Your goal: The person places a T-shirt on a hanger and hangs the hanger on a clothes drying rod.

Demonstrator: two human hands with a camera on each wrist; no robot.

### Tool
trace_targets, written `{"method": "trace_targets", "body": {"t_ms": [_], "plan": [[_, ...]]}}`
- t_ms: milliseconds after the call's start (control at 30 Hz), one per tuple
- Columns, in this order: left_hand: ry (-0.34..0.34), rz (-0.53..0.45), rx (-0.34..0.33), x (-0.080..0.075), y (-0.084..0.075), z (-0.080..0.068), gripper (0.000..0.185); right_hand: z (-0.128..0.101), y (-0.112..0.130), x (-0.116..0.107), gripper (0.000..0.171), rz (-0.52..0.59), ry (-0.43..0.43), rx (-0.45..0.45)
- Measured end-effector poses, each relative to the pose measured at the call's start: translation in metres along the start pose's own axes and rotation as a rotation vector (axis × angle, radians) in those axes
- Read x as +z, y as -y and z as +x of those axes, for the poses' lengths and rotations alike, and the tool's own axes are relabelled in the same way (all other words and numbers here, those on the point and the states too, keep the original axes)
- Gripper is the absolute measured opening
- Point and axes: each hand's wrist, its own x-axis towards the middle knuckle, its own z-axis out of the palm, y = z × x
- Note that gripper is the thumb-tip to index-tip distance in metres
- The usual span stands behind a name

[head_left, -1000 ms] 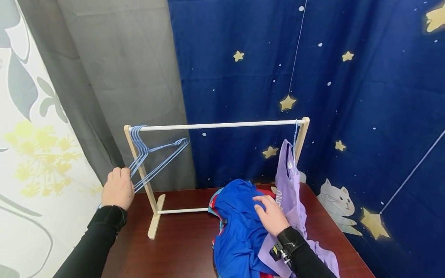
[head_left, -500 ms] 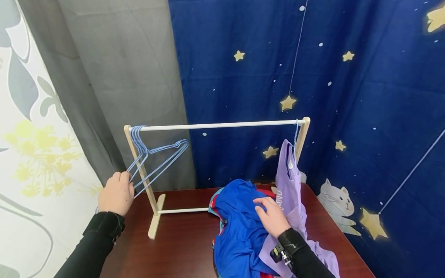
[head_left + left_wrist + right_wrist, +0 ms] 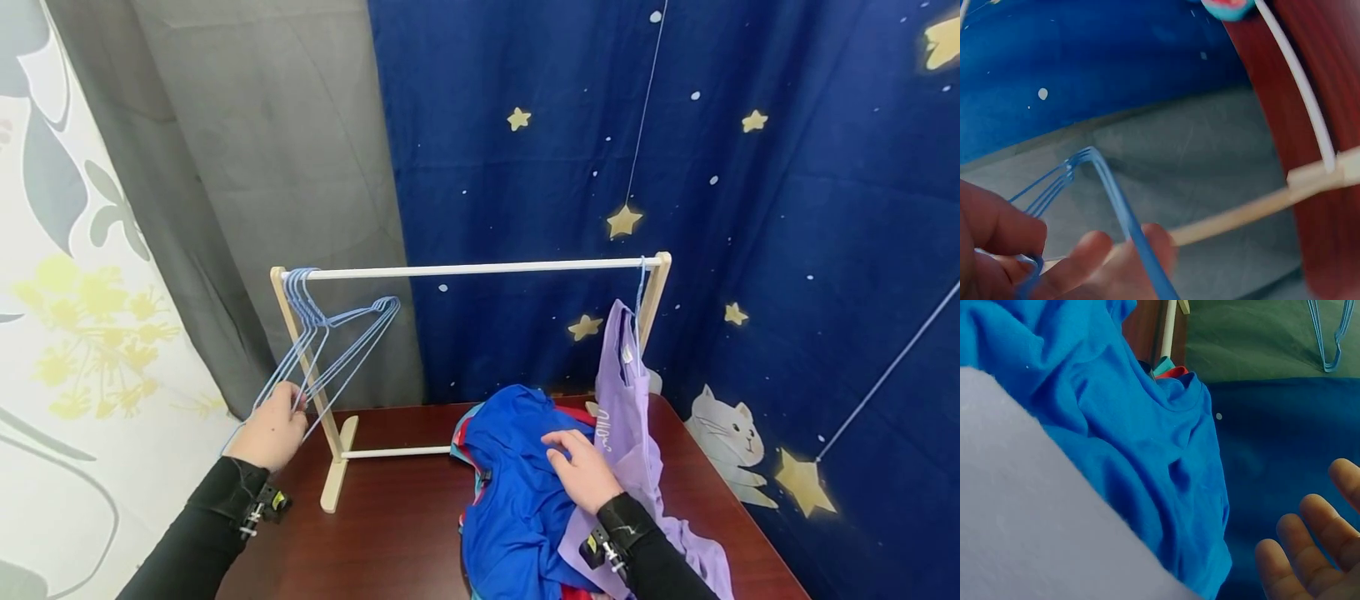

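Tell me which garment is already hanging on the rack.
The purple garment, on a hanger at the rail's right end. The blue shirt lies heaped on the table under the right hand.

Light is bright, even and soft in the head view, with no hard shadows; only a faint sheen lies on the table (image 3: 390,533) at lower centre. Straight edges bow slightly toward the frame corners. Both wrist views are soft: fingers (image 3: 1091,262) at lower left and fingers (image 3: 1297,550) at lower right are blurred, too close for focus.
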Motion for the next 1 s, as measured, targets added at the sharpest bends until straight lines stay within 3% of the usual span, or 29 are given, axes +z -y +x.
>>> {"method": "trace_targets", "body": {"t_ms": [133,267,633,1000], "plan": [[0.154,-0.215,-0.065,0.006,0.003,-0.001,0.018,-0.001,-0.004,0.003,0.021,0.010,0.012,0.013],[0.222,-0.369,-0.135,0.009,0.002,-0.001,0.023,-0.001,-0.008,0.005,0.021,0.013,0.017,0.013],[0.147,-0.394,-0.125,0.013,-0.007,-0.006,0.022,-0.004,-0.008,0.004,0.021,0.028,0.044,0.046],[0.011,-0.293,-0.109,0.016,-0.010,-0.021,0.022,-0.004,-0.006,0.004,0.020,0.018,0.032,0.048]]}}
